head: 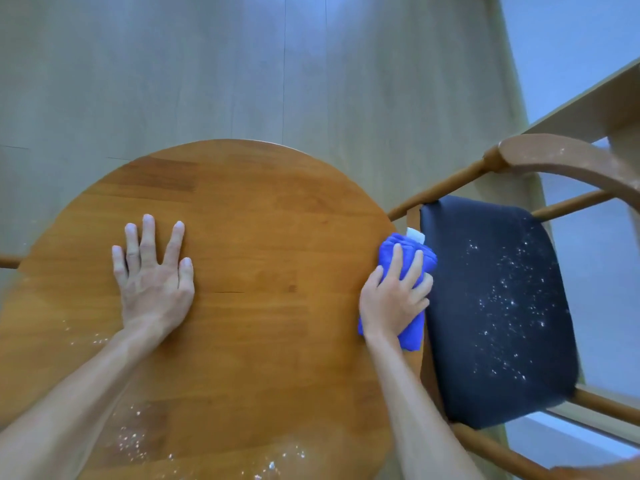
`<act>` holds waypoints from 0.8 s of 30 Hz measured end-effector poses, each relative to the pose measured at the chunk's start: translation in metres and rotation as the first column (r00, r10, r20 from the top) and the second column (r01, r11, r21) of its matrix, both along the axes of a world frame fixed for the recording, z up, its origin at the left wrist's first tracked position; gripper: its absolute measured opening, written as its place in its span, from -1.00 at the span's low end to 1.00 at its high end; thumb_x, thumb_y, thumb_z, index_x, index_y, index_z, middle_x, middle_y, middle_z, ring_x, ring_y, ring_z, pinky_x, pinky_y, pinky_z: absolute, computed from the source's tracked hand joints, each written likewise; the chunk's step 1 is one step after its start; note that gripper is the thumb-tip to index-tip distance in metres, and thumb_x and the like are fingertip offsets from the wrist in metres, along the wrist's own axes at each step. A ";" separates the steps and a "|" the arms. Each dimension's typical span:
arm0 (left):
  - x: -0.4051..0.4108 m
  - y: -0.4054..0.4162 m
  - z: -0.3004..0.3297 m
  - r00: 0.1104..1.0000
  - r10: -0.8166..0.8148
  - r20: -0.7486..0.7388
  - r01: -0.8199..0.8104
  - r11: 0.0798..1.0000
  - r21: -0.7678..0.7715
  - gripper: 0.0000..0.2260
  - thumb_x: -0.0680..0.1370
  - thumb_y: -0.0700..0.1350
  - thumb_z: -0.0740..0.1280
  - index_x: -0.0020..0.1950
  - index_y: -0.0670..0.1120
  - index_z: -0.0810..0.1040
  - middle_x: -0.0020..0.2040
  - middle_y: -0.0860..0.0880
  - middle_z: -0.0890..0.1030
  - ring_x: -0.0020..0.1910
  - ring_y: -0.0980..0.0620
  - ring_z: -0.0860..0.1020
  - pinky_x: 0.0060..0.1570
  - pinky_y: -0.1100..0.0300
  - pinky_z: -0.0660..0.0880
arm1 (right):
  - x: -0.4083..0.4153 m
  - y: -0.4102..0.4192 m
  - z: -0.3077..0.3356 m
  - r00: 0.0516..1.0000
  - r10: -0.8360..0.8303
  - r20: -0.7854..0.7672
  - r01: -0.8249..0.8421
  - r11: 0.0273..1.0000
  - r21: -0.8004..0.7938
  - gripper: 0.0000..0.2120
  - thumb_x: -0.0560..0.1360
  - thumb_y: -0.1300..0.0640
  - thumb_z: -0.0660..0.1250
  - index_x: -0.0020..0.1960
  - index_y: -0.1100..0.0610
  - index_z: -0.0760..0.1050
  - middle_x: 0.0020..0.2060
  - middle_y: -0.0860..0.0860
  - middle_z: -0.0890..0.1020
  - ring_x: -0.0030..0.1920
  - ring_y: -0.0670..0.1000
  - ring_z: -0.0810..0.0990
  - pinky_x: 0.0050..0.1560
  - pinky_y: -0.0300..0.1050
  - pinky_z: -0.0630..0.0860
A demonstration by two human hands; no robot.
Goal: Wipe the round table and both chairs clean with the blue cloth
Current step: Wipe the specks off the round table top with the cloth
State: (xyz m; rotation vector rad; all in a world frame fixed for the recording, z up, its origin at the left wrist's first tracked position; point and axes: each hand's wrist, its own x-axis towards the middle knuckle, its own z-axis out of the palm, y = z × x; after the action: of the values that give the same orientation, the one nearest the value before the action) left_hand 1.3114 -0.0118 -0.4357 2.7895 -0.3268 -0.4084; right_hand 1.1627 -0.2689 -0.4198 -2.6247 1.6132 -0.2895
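The round wooden table (263, 216) fills the middle of the view. My left hand (152, 271) lies flat on it, fingers spread, holding nothing. At the table's right edge my right hand (391, 299) grips the bunched blue cloth (410, 252), which hangs partly over the rim. White crumbs (131, 441) are scattered on the near part of the table. To the right stands a wooden chair with a black seat (495, 306), speckled with white crumbs (509, 296). A second chair shows only as a wooden rail (8, 262) at the far left edge.
The curved chair back (568, 161) arcs at the upper right, close to the table's rim. Pale wood floor (242, 64) lies beyond the table. A light wooden ledge (588, 105) runs along a bright window at the right.
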 end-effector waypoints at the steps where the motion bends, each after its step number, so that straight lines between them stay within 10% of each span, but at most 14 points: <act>1: 0.000 0.000 -0.001 1.000 0.001 0.004 -0.001 1.000 0.007 -0.51 0.65 -0.03 0.06 0.57 0.10 0.02 0.59 -0.02 -0.17 0.54 0.00 -0.27 0.42 0.09 -0.40 | 0.003 0.029 -0.003 0.990 0.140 0.002 -0.140 0.989 -0.040 -0.57 0.51 0.10 0.29 0.37 0.04 0.45 0.42 0.14 0.39 0.27 0.33 0.42 0.00 0.16 0.43; 8: 0.001 0.000 0.003 1.000 -0.003 -0.027 0.003 1.000 0.012 -0.52 0.66 -0.01 0.07 0.57 0.11 0.06 0.59 0.00 -0.15 0.54 0.04 -0.26 0.36 0.21 -0.48 | -0.083 0.089 -0.010 0.410 0.910 0.062 -0.912 0.408 0.042 -0.54 0.52 0.02 0.28 0.42 -0.07 0.39 0.48 0.04 0.31 0.44 0.23 0.31 0.24 0.20 0.39; 10: 0.000 -0.001 0.002 1.000 -0.007 -0.009 0.007 1.000 0.010 -0.52 0.65 0.00 0.05 0.57 0.11 0.04 0.59 -0.01 -0.15 0.54 0.03 -0.26 0.37 0.20 -0.48 | -0.105 0.032 -0.006 0.572 0.820 -0.014 -0.819 0.572 0.050 -0.50 0.48 0.01 0.31 0.41 0.00 0.42 0.45 0.14 0.35 0.42 0.29 0.32 0.19 0.23 0.44; 12: -0.002 -0.002 0.000 1.000 0.000 0.009 0.000 1.000 0.018 -0.52 0.65 -0.01 0.04 0.57 0.10 0.03 0.59 -0.02 -0.15 0.54 0.01 -0.26 0.43 0.09 -0.41 | -0.087 -0.008 -0.001 0.882 0.463 -0.088 -0.459 0.886 0.062 -0.51 0.48 0.01 0.29 0.39 0.10 0.45 0.43 0.20 0.35 0.33 0.35 0.40 0.03 0.22 0.51; 14: -0.002 -0.004 -0.002 1.000 0.006 0.021 -0.007 1.000 0.018 -0.51 0.65 -0.02 0.07 0.57 0.09 0.03 0.59 -0.03 -0.16 0.55 0.00 -0.25 0.45 0.03 -0.36 | -0.040 -0.008 0.002 0.984 0.139 -0.112 -0.130 0.988 0.086 -0.53 0.51 0.03 0.27 0.39 0.13 0.44 0.42 0.22 0.36 0.23 0.37 0.45 -0.10 0.21 0.51; 20: 0.004 0.004 0.001 0.997 0.000 -0.081 -0.004 0.999 -0.054 -0.52 0.64 0.00 0.06 0.56 0.15 0.06 0.59 0.02 -0.17 0.54 0.05 -0.27 0.46 0.04 -0.35 | 0.068 0.125 0.009 0.976 0.219 -0.021 -0.210 0.955 0.208 -0.43 0.48 -0.06 0.21 0.46 0.09 0.34 0.49 0.17 0.25 0.35 0.33 0.36 0.04 0.16 0.44; 24: 0.002 -0.005 0.022 0.996 0.068 -0.062 -0.076 0.987 -0.142 -0.54 0.63 0.09 0.03 0.55 0.15 0.14 0.60 -0.01 -0.05 0.56 -0.02 -0.18 0.50 -0.09 -0.21 | 0.055 0.156 0.025 0.867 0.403 0.295 -0.498 0.743 0.447 -0.49 0.53 0.01 0.02 0.45 0.02 0.35 0.52 -0.01 0.21 0.47 0.10 0.24 0.31 0.07 0.31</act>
State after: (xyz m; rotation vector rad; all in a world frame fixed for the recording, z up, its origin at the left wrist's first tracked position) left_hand 1.3129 -0.0172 -0.4137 2.6343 -0.2325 -0.4282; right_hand 1.2179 -0.1128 -0.3945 -2.3702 0.7943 -0.0520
